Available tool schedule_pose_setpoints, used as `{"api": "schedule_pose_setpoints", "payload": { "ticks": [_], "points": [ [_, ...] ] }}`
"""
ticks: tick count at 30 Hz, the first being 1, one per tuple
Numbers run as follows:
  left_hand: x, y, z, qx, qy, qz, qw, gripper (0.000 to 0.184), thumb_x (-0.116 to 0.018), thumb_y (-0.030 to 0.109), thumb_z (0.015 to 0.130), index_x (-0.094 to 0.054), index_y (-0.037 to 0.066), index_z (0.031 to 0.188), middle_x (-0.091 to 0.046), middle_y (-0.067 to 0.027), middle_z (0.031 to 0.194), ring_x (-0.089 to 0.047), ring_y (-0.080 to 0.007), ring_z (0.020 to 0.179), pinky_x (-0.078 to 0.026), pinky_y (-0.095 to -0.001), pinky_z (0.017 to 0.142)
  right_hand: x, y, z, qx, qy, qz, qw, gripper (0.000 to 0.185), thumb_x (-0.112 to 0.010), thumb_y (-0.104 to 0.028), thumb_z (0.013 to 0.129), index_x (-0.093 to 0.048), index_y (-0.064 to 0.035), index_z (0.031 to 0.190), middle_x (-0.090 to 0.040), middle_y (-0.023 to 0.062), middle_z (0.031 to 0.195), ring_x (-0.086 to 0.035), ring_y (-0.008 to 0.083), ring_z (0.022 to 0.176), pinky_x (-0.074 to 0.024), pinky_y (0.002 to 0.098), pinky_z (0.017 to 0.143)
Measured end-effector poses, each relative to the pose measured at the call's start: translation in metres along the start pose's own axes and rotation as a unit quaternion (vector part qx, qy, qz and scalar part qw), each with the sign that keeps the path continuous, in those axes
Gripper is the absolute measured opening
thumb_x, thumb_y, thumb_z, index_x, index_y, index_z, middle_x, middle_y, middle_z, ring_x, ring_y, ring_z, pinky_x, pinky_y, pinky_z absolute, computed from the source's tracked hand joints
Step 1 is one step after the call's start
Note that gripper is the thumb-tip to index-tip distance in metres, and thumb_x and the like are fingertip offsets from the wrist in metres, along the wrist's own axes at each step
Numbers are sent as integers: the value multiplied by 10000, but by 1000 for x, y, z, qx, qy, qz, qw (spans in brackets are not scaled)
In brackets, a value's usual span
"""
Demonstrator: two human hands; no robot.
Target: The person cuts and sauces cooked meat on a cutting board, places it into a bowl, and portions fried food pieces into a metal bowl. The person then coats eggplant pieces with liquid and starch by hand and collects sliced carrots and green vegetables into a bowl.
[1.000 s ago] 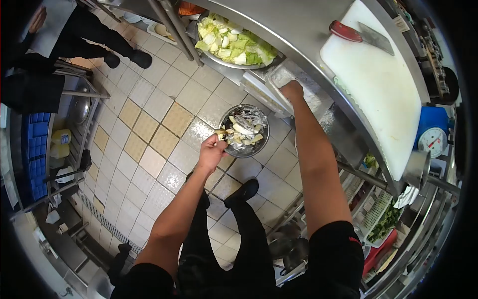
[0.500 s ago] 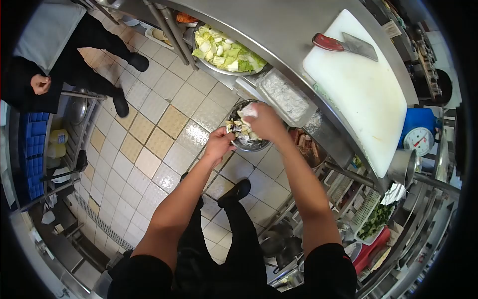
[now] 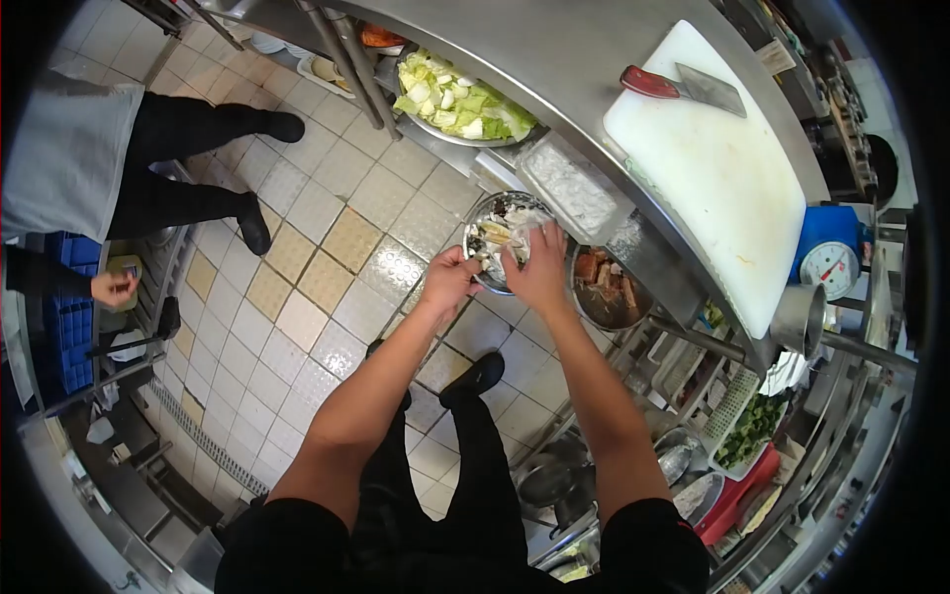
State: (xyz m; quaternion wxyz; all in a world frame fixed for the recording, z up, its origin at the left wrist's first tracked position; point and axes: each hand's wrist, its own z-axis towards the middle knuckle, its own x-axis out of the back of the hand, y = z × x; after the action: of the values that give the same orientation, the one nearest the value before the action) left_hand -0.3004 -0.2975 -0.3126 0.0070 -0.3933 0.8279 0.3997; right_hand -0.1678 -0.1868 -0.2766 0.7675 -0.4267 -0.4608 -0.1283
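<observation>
A round metal bowl (image 3: 469, 247) holds pale and dark food pieces (image 3: 500, 236) dusted with white powder. Its left rim is pinched by my left hand (image 3: 450, 278), whose fingers are closed on the edge. My right hand (image 3: 537, 265) reaches over the bowl's right side, fingers spread and bent against the powdered pieces; whether it grips any is hidden. Just beyond the bowl, at upper right, a clear rectangular container (image 3: 574, 188) is filled with white powder.
Above sits a bowl of chopped cabbage (image 3: 460, 99). A white cutting board (image 3: 717, 168) bears a red-handled cleaver (image 3: 683, 87), near a blue scale (image 3: 829, 259). Below the counter edge is a pot of reddish meat (image 3: 606, 287). At left another person (image 3: 148, 168) stands by shelves.
My right hand went from the powder container to the bowl, first with a clump of white powder, now spread over the pieces. The other person has come further into view at left.
</observation>
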Motion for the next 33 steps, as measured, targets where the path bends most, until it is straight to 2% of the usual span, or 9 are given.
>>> {"api": "schedule_pose_setpoints", "payload": {
  "ticks": [8, 12, 13, 16, 21, 24, 25, 28, 33],
  "points": [
    [3, 16, -17, -10, -8, 28, 1000, 64, -574, 86, 912, -635, 103, 914, -661, 14, 822, -606, -66, 662, -519, -215, 575, 2, -35, 2, 37, -6, -57, 998, 597, -768, -437, 668, -644, -210, 1206, -477, 220, 1203, -389, 471, 1206, -288, 618, 1009],
    [3, 29, -24, -18, -13, 68, 997, 91, -553, 144, 959, -638, 112, 947, -666, 24, 845, -604, -60, 679, -522, -223, 587, 19, -54, 4, 54, 48, -79, 994, 520, -781, -427, 637, -684, -148, 1066, -476, 211, 1193, -369, 473, 1236, -272, 646, 1001],
    [4, 24, -21, 8, -27, 16, 999, 84, -598, 150, 936, -660, 112, 978, -665, 16, 861, -584, -64, 686, -496, -214, 570, 9, -49, 3, 61, 73, -66, 993, 480, -783, -419, 634, -689, -121, 998, -479, 214, 1175, -371, 484, 1238, -281, 644, 997],
    [-4, 26, -24, 4, -30, 15, 999, 96, -607, 163, 937, -656, 111, 1001, -666, 20, 872, -567, -57, 663, -485, -214, 560, -3, -41, 2, 57, 90, -52, 993, 493, -787, -414, 630, -682, -117, 1009, -485, 217, 1157, -383, 490, 1226, -287, 645, 988],
    [-3, 19, -16, -55, -47, 63, 995, 65, -601, 107, 925, -652, 94, 886, -659, 18, 805, -596, -54, 665, -508, -216, 563, -13, -27, -3, 59, 125, -50, 989, 594, -792, -390, 618, -640, -96, 1111, -493, 213, 1169, -430, 467, 1178, -314, 616, 991],
    [-6, 24, -18, -53, -47, 68, 995, 51, -611, 97, 913, -644, 93, 875, -647, 16, 784, -595, -56, 657, -503, -211, 556, 8, -46, 5, 64, 178, -16, 982, 573, -789, -371, 624, -639, -100, 1107, -485, 228, 1187, -433, 458, 1174, -331, 594, 983],
    [-9, 28, -21, -46, -33, 62, 996, 63, -597, 64, 897, -628, 93, 851, -632, 19, 761, -588, -61, 647, -501, -215, 553, 15, -54, 10, 84, 197, -13, 977, 461, -768, -321, 671, -651, -90, 1052, -503, 236, 1167, -452, 453, 1152, -346, 582, 966],
    [-9, 27, -21, -90, -46, 63, 993, 91, -574, 27, 874, -603, 93, 818, -605, 21, 727, -573, -63, 619, -495, -214, 544, -7, -30, 8, 73, 165, -21, 983, 360, -745, -280, 715, -660, -68, 994, -541, 220, 1104, -471, 452, 1134, -353, 575, 959],
    [-8, 34, -22, -26, -2, 28, 999, 91, -547, 17, 857, -580, 75, 796, -629, -17, 771, -597, -97, 624, -546, -254, 516, 1, -28, 0, 87, 110, 34, 990, 261, -650, -168, 823, -650, -30, 1044, -581, 163, 1093, -497, 398, 1149, -361, 531, 985]
  ]
}}
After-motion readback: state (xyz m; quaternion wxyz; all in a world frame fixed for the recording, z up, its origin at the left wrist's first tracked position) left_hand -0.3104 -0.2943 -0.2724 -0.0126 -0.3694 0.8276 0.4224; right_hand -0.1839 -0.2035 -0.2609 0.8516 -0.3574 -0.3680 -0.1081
